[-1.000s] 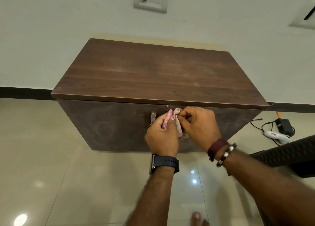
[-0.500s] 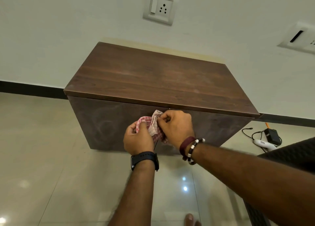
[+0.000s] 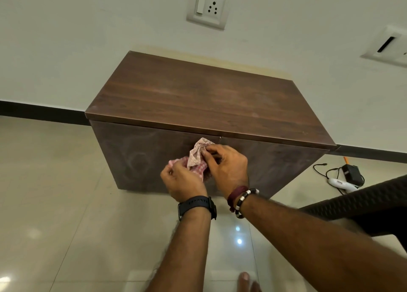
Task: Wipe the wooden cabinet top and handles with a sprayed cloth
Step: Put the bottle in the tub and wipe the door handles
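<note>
A: Where's the cloth right now?

B: I see it bunched between my 2 hands, right in front of the cabinet doors, just below the front edge of the wooden top. From frame centre it sits at about 6 o'clock, close in.

A: And the grip?

B: My left hand is clenched on the pink checked lower part. My right hand pinches the paler upper fold with its fingertips, at about 1 o'clock from the left hand.

A: Can you see the handles?

B: I cannot tell; hands and cloth cover that stretch of the door seam.

A: Anything else around?

B: A wall socket at 12 o'clock, and a black charger with cable on the tiled floor at 3 o'clock. Watch on my left wrist, 2 bracelets on the right.
</note>
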